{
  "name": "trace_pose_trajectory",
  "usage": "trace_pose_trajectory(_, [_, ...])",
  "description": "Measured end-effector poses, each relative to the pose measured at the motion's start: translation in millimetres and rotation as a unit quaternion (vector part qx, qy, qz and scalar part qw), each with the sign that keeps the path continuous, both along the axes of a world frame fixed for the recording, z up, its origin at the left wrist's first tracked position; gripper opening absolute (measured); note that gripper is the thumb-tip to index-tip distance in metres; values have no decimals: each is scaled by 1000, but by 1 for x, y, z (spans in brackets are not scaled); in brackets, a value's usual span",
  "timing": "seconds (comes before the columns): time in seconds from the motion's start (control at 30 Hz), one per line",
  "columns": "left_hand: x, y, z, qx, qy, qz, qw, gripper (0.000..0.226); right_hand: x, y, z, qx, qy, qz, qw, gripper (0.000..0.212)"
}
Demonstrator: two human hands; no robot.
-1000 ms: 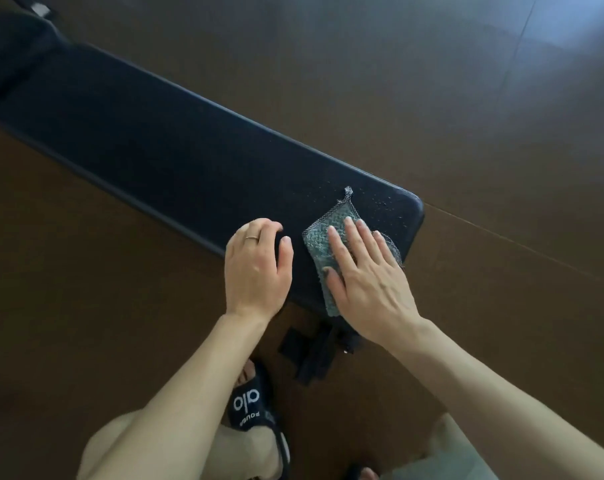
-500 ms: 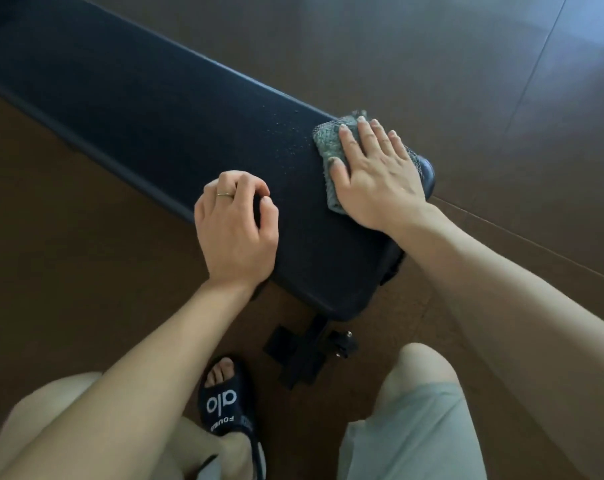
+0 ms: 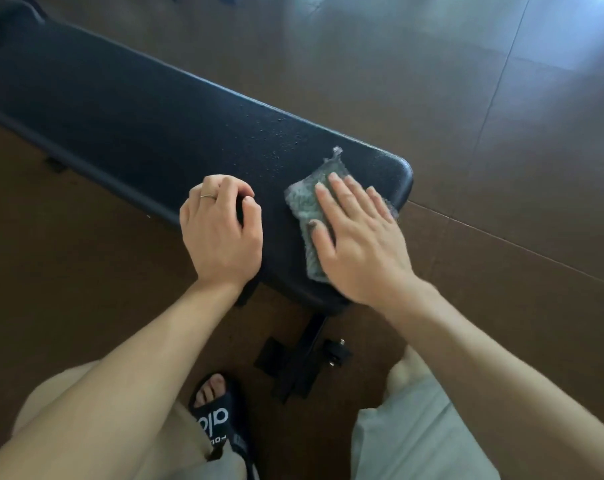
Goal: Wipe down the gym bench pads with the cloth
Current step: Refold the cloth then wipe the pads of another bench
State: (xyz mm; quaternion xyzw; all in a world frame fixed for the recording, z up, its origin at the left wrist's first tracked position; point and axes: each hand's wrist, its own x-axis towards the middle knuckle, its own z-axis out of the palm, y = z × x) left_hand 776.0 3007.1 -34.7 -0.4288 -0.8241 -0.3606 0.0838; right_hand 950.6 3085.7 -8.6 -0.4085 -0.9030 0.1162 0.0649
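A long black gym bench pad (image 3: pixel 148 123) runs from the upper left down to its rounded near end at centre. On that near end lies a grey-green cloth (image 3: pixel 302 202). My right hand (image 3: pixel 361 237) lies flat on the cloth with straight fingers, pressing it onto the pad and covering its right part. My left hand (image 3: pixel 221 226) rests on the pad's near edge to the left of the cloth, fingers loosely curled, holding nothing. Small droplets speckle the pad beyond the cloth.
The bench's black metal foot (image 3: pixel 304 362) stands on the brown floor (image 3: pixel 466 98) below the pad's end. My knees and a black slide sandal (image 3: pixel 221 417) are at the bottom of the view.
My right hand has pulled the cloth back from the pad's far corner toward me along the end of the pad. My left hand stays on the near edge.
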Motion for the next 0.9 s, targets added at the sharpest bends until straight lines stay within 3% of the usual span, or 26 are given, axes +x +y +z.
trace_pose_trajectory(0.17, [1,1,1,7,-6,4,1000,19,-10,75,-6,-38,13,-141,989,62])
trace_pose_trajectory(0.3, [1,0,-1,1,-2,6,1000,18,-19,4,-14,-59,132,-232,962,64])
trace_pose_trajectory(0.4, [0,2,-1,-2,-2,8,1000,17,-12,-60,-18,-67,172,-213,959,69])
trace_pose_trajectory(0.47, [-1,2,-2,-4,-5,8,1000,17,-8,-59,-21,-89,197,-207,954,71])
trace_pose_trajectory(0.6, [0,2,-1,2,-8,7,1000,18,-9,18,-19,-190,303,-278,892,69])
trace_pose_trajectory(0.7, [0,2,-2,4,-9,8,1000,19,-13,57,-12,-239,333,-340,846,68])
trace_pose_trajectory(0.83, [0,2,-2,7,-14,9,1000,20,-13,13,-12,-255,387,-356,812,68])
trace_pose_trajectory(0.9, [1,3,-2,9,-14,10,1000,20,-13,-35,-13,-242,394,-334,821,69])
